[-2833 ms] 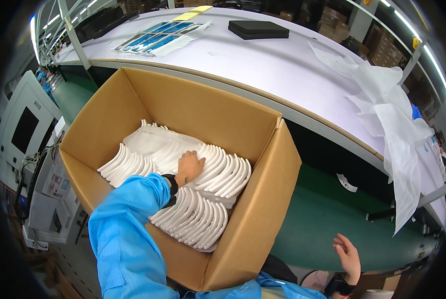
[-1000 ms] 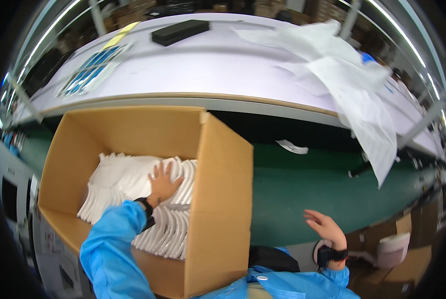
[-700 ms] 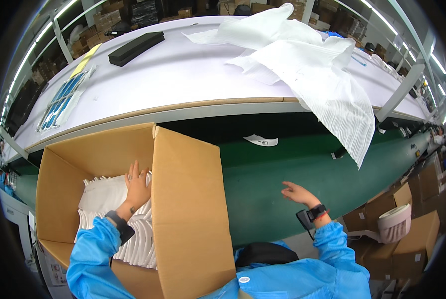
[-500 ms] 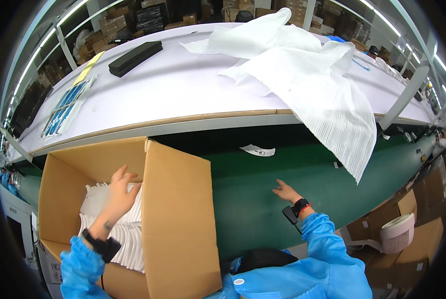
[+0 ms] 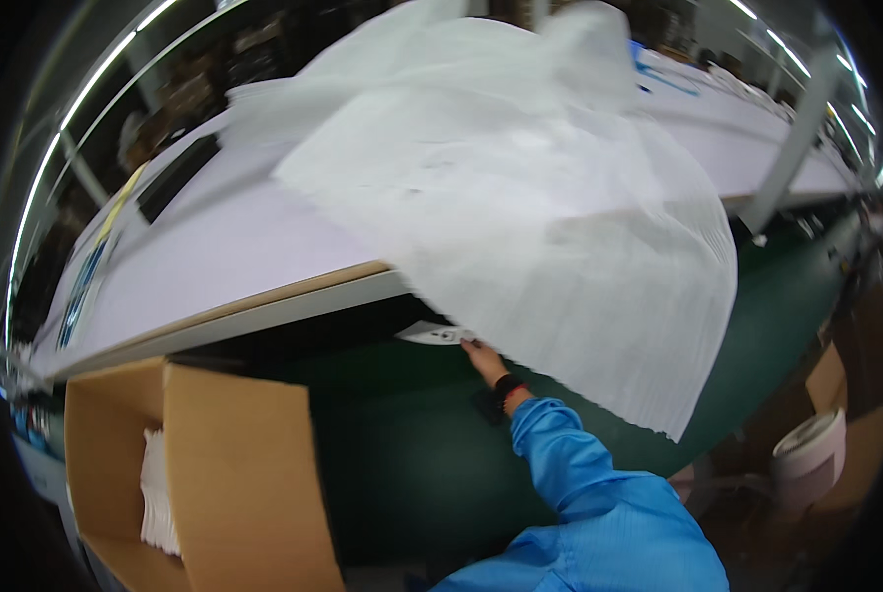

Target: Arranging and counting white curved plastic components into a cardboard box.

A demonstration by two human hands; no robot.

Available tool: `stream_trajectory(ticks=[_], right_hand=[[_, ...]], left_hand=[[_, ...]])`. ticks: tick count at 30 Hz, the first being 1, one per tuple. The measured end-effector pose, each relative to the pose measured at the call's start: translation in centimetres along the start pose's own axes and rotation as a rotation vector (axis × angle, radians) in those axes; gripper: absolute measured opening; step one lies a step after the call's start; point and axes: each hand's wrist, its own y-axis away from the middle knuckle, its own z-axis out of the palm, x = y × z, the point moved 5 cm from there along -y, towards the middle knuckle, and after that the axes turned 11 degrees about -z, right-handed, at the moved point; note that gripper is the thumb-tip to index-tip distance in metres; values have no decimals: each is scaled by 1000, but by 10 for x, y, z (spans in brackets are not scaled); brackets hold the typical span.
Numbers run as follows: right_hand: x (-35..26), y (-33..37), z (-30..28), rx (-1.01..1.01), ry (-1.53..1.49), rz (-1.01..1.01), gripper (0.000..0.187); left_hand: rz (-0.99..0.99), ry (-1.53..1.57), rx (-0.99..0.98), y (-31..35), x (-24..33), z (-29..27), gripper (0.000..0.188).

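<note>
My right hand [image 5: 486, 362] reaches forward over the green surface, its fingers closed at the right end of a curved white paper piece [image 5: 428, 333] with dark print. Motion blur softens the fingertips. Just above and to the right of this hand hangs a large, thin white sheet [image 5: 560, 237], draped from the table over its front edge. My left hand is out of the picture. At the lower left an open cardboard box [image 5: 244, 474] holds a stack of white, thin-edged pieces [image 5: 155, 493], mostly hidden by the box's side flap.
The pale table [image 5: 264, 232] bears a black oblong case [image 5: 178, 178] and blue strips in a clear bag [image 5: 83, 296] at left. A metal post [image 5: 792, 148] rises at right. A pinkish round-headed appliance [image 5: 809, 459] stands by cartons at lower right. The green surface [image 5: 392, 454] runs below the table.
My left hand has left the box and the picture. My right hand has moved forward to the paper piece. The white sheet looks more spread and larger in view, and the whole view has shifted.
</note>
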Motion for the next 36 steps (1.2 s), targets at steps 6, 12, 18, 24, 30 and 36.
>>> stream_trajectory(ticks=[6,12,18,24,30,36], right_hand=[[-18,55,-4,575,43,-496,23],[-49,150,-86,704,-142,-594,21],[-35,224,-69,352,-130,-598,5],[-5,235,-48,151,56,-532,12],[-5,206,-59,-37,-1,-485,29],[6,201,-60,-209,-388,-545,82]], left_hand=[[-65,620,-67,-100,-151,98,59],[184,503,257,-224,-146,89,34],[215,1031,133,-332,-172,78,46],[175,430,-83,-397,-152,118,47],[258,224,-81,-406,-126,144,47],[249,513,-305,-442,-141,132,43]])
